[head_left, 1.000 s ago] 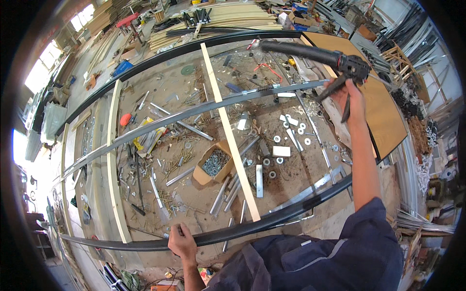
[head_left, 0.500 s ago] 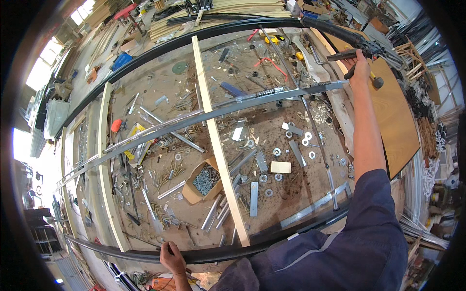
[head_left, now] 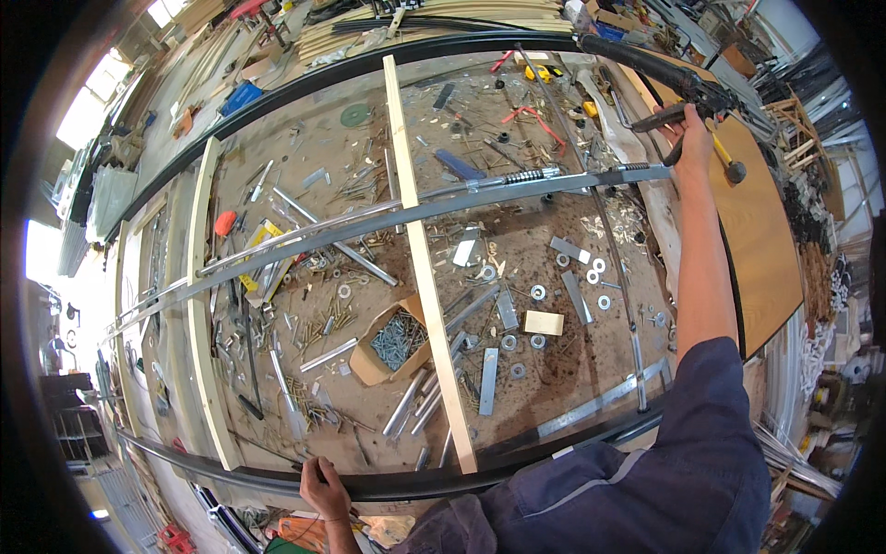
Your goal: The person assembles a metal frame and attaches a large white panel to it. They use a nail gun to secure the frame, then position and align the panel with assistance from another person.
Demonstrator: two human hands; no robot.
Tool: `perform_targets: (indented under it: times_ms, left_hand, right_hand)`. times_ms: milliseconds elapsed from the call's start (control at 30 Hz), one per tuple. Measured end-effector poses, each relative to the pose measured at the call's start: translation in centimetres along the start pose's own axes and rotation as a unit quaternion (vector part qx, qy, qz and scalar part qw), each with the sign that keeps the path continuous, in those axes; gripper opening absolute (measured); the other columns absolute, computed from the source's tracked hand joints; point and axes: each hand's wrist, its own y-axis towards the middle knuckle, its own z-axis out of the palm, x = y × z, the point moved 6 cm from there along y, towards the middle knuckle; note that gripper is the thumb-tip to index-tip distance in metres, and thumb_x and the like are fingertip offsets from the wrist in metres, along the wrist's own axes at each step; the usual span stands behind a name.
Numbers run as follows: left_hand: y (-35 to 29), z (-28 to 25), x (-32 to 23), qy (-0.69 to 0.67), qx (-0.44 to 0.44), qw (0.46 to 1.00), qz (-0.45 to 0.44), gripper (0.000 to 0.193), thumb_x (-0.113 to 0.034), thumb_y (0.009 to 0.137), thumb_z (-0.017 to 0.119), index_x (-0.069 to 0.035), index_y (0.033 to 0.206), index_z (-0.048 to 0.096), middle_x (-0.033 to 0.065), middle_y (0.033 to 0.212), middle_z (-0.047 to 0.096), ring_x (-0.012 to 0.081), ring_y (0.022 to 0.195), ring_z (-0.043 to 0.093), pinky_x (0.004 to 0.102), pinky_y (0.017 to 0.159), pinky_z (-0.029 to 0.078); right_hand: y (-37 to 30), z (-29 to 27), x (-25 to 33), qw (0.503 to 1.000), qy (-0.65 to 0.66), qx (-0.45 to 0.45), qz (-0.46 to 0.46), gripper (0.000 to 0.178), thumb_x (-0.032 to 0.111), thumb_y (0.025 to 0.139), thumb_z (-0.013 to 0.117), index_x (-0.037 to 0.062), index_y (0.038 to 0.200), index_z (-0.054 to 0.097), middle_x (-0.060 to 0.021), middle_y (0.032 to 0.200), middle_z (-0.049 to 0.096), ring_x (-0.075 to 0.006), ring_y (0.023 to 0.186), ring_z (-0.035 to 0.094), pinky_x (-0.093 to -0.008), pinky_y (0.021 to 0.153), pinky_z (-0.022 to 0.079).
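Note:
My right hand [head_left: 690, 148] is raised at the far right, its fingers closed round a black two-armed hand tool [head_left: 657, 120] whose exact kind I cannot make out. Just below it lies the right end of a long grey metal bar [head_left: 332, 228], which runs leftward across the wooden slats. My left hand [head_left: 323, 489] rests at the near black rail [head_left: 388, 485] with its fingers curled. A thin dark rod [head_left: 263, 450] reaches toward those fingers; whether they grip it is hidden. To the right of my right hand is a yellow-handled hammer [head_left: 723, 152].
Pale wooden slats [head_left: 420, 258] cross between the near and far black rails [head_left: 369, 74]. On the bench between them lie an open cardboard box of screws [head_left: 374, 365], washers [head_left: 538, 293], metal strips and tubes. A brown board [head_left: 757, 231] is at the right.
The view has shifted slightly, so the bench contents appear a little further right. My right hand has tipped the black tool a little; my left hand stays at the near rail.

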Motion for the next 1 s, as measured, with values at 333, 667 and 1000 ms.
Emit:
perform_targets:
  times_ms: [333,667,1000]
  left_hand:
    - [-0.1,0.2,1.5,-0.015,-0.014,1.000,0.003,0.019,-0.018,0.098,0.059,0.000,0.091,0.064,0.0153,0.077,0.065,0.0321,0.067,0.064,0.0400,0.063,0.050]
    - [-0.6,-0.1,1.9,-0.035,-0.031,0.999,0.009,0.018,-0.017,0.097,0.061,-0.001,0.092,0.066,0.0158,0.078,0.064,0.0337,0.068,0.063,0.0411,0.063,0.050]
    - [-0.2,-1.2,0.2,-0.030,-0.058,0.995,0.078,0.006,-0.007,0.090,0.066,-0.001,0.092,0.065,0.0133,0.078,0.065,0.0317,0.067,0.064,0.0388,0.062,0.050]
  right_hand:
    - [0.4,1.5,2.4,0.990,-0.122,0.070,-0.013,0.034,0.029,0.103,0.056,-0.0033,0.114,0.060,-0.0185,0.104,0.071,-0.0304,0.094,0.074,-0.0386,0.077,0.063]
    - [-1.2,7.4,6.3,0.961,-0.245,0.122,-0.037,0.036,0.034,0.099,0.062,-0.0022,0.102,0.067,-0.0149,0.092,0.072,-0.0235,0.079,0.074,-0.0369,0.068,0.061]
    - [-6.2,17.5,6.5,0.938,-0.250,0.239,-0.033,0.036,0.034,0.099,0.063,-0.0010,0.106,0.067,-0.0120,0.087,0.071,-0.0212,0.074,0.072,-0.0336,0.065,0.059]
